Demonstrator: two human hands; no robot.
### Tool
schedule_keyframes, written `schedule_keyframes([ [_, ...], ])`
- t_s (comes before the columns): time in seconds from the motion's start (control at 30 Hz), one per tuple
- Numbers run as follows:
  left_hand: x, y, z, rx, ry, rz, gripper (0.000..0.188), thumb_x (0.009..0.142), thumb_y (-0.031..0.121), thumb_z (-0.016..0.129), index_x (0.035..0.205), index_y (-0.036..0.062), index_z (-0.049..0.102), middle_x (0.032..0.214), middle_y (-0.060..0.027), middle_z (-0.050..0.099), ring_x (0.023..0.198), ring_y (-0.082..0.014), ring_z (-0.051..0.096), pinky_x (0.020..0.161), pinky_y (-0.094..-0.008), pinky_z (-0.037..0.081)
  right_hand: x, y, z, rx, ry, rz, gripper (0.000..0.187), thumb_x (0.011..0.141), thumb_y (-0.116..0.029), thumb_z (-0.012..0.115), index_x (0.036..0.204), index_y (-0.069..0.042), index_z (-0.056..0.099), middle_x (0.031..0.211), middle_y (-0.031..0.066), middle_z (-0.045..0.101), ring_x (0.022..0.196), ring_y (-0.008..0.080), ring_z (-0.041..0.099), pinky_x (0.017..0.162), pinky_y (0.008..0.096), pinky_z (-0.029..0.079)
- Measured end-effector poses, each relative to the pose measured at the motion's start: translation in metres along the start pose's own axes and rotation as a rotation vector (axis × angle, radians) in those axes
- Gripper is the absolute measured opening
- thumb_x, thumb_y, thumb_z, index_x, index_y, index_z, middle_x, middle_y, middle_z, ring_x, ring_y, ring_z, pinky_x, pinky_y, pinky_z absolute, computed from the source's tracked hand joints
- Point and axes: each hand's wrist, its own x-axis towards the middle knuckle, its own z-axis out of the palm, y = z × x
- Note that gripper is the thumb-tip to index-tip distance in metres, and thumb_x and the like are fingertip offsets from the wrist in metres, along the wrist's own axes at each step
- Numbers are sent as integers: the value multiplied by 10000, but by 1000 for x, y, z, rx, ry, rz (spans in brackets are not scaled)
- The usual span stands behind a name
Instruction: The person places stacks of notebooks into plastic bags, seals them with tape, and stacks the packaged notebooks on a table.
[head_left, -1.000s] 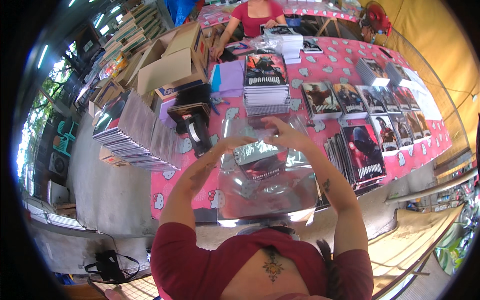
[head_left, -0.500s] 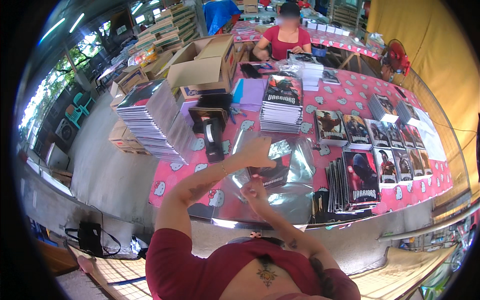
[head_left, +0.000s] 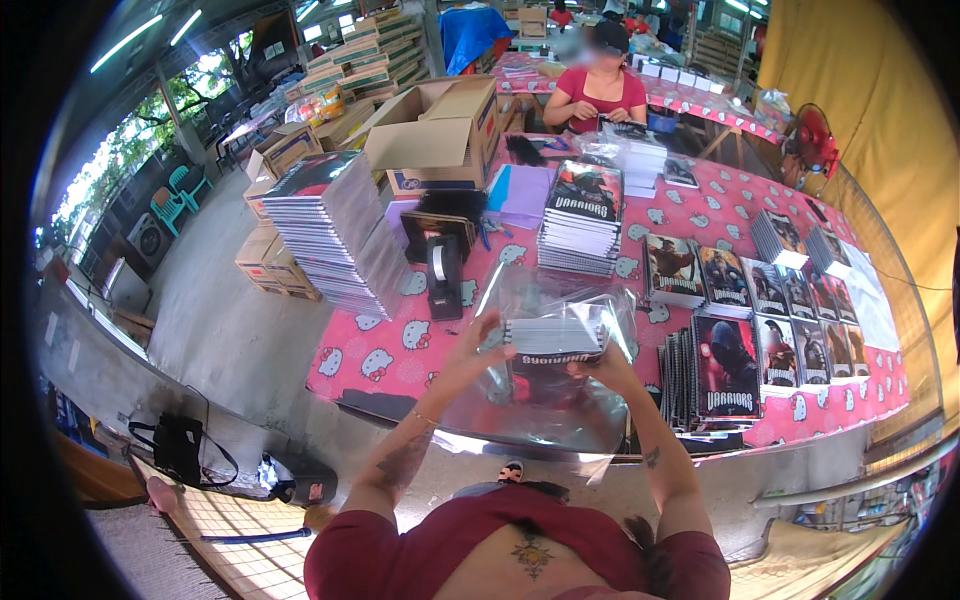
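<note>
A small stack of spiral notebooks [head_left: 553,334] with dark covers is held at the table's near edge, its white page edges facing up and its cover lettering upside down to me. My left hand [head_left: 474,352] grips the stack's left side, fingers on the spiral end. At the lower right corner my right hand [head_left: 612,370] is closed on it. Clear plastic wrap [head_left: 490,415] lies around and under the stack, its crinkled folds rising on both sides. How far it covers the notebooks I cannot tell.
A tape dispenser [head_left: 444,280], a tall pile of wrapped notebooks [head_left: 325,225] and open cartons [head_left: 425,150] stand left. More notebook stacks [head_left: 580,225] stand beyond and to the right [head_left: 727,365]. Across the pink patterned table [head_left: 680,205] sits a person [head_left: 598,90]; a red fan [head_left: 812,140] stands far right.
My left hand has drawn back from across the plastic to the left side. My right hand has moved right. The stack now shows its page edges, and both hands hold its sides.
</note>
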Motion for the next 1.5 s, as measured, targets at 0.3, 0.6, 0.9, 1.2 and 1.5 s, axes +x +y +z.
schedule_keyframes([
  [0.3,50,40,-2,-48,446,184,442,1007,365,497,1171,1,686,701,57,486,620,-69,390,549,-273,335,21,-104,16,-317,315,-348,295,981,-256,589,1168,-32,631,1069,69,685,1045,176,603,954,344,433],
  [0.6,85,-88,-159,-205,485,-388,177,857,245,730,859,70,698,595,23,469,494,-85,449,436,-253,337,27,-123,95,-1290,-57,-512,423,790,-291,752,1152,-98,645,1065,114,642,1041,288,612,907,443,431],
  [0.9,55,-86,-135,918,615,-355,197,869,208,704,989,53,720,879,-92,711,767,-235,690,643,-368,531,48,-118,108,-1249,24,-621,333,825,-301,718,1100,-122,661,881,35,654,897,238,637,913,434,405],
  [1.2,37,62,-41,-38,-136,180,198,920,70,662,1116,35,659,923,8,633,848,-80,588,765,-256,480,43,-123,119,-1286,-71,-521,349,830,-378,704,1045,-104,691,862,59,678,827,260,658,870,436,412],
  [1.5,63,102,-45,373,-442,348,165,867,95,733,1031,109,748,1108,-32,534,1046,-159,506,931,-311,415,6,-154,99,-1216,-22,-745,452,752,-350,800,1076,-78,640,1095,120,611,1008,293,593,895,433,426],
])
